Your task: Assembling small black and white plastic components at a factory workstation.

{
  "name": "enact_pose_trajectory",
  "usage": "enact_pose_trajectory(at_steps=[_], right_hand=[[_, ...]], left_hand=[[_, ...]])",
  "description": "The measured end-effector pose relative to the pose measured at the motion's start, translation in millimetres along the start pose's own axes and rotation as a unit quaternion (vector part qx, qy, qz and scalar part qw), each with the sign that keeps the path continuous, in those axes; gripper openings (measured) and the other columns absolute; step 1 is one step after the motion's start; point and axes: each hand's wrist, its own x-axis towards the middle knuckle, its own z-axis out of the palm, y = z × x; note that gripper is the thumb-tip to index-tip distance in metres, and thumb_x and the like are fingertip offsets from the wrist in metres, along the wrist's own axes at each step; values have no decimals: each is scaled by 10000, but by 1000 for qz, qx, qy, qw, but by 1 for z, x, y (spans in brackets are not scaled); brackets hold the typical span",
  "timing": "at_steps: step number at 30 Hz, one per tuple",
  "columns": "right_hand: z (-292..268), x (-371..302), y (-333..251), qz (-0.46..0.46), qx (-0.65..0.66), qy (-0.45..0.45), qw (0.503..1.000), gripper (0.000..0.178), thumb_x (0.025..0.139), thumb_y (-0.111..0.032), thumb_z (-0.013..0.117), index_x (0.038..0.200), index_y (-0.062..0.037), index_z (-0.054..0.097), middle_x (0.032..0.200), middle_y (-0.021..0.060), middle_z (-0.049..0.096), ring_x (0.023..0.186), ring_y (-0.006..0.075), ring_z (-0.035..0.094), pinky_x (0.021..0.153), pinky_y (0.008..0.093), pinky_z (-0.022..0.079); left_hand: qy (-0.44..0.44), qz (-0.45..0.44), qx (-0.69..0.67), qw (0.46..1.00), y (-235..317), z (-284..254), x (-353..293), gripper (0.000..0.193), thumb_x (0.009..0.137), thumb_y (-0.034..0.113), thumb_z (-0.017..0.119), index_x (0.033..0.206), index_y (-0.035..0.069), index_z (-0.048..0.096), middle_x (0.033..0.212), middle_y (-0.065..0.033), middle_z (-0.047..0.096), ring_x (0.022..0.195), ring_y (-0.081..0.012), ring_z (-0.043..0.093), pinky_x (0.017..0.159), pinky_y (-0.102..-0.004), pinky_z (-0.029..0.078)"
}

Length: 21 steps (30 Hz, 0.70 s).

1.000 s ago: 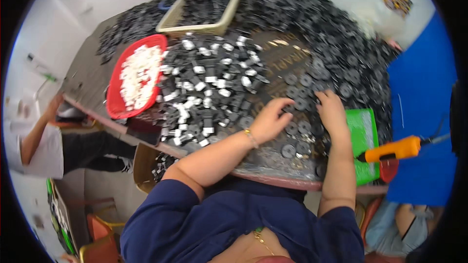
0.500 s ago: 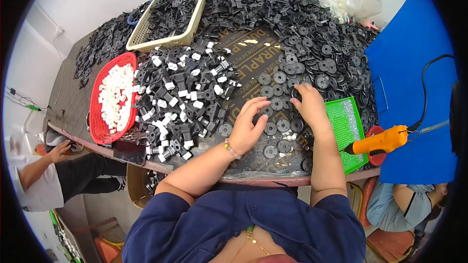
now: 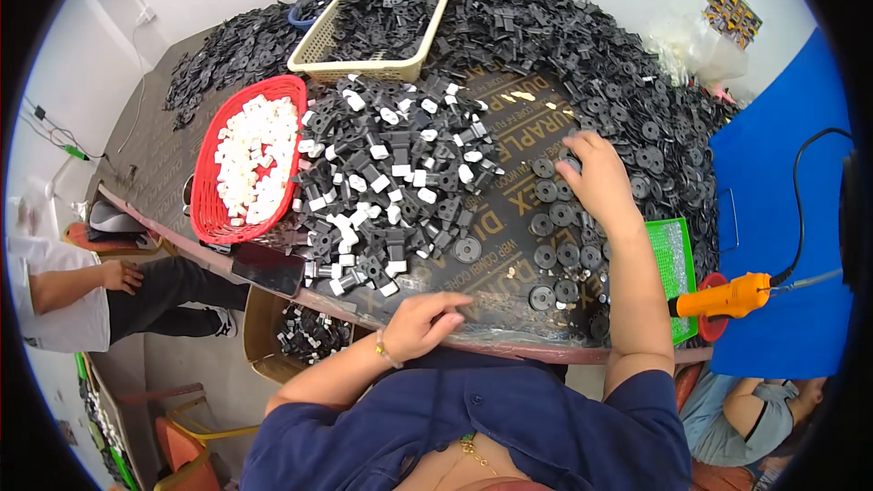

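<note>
Near the table's front edge, my left hand [image 3: 422, 325] hovers with its fingers stretched out and nothing in them. My right hand [image 3: 598, 178] reaches over flat round black discs [image 3: 562, 215] with centre holes. Its thumb and fingers are apart, around a disc at the edge of the group; whether they touch it is hard to see. A single disc [image 3: 466, 249] lies apart, beside a heap of black plastic parts with white end pieces [image 3: 400, 168]. Behind the right hand, a larger pile of black discs [image 3: 650, 132] spreads out.
A red basket [image 3: 207, 191] holds small white pieces; a cream basket [image 3: 427, 64] holds black parts. At right are a green tray [image 3: 671, 259], an orange electric screwdriver [image 3: 732, 295] and a blue panel [image 3: 782, 218]. A dark phone-like slab [image 3: 268, 270] lies at the front edge. Other people sit either side.
My left hand has drawn back from the discs to the front edge of the table. My right hand stays at the discs. The whole view has shifted, so the scene sits farther right.
</note>
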Motion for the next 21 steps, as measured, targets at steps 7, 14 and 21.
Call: enact_pose_trajectory(at_steps=[7,14,21], right_hand=[[91,166,-14,-20,143,-15,989,392,863,-187,699,1223,-40,648,1181,171,653,1040,337,647,919,395,510],[186,299,-28,-100,-25,-71,992,439,892,-290,661,1308,-157,618,1297,163,609,1199,380,563,1029,460,452],[231,334,-20,-46,-57,-177,981,534,858,-375,663,1359,-205,589,1453,96,483,1333,398,418,1085,568,383]], left_hand=[[38,56,28,997,-30,0,-17,240,868,58,637,1101,27,683,799,-111,653,701,-278,643,651,-357,511],[35,105,-4,994,-41,-6,-18,189,894,46,670,1079,12,689,842,-144,670,724,-303,649,655,-383,510],[22,50,-35,998,-45,-9,-14,201,918,92,681,1110,34,698,865,-112,681,761,-264,672,683,-366,537]])
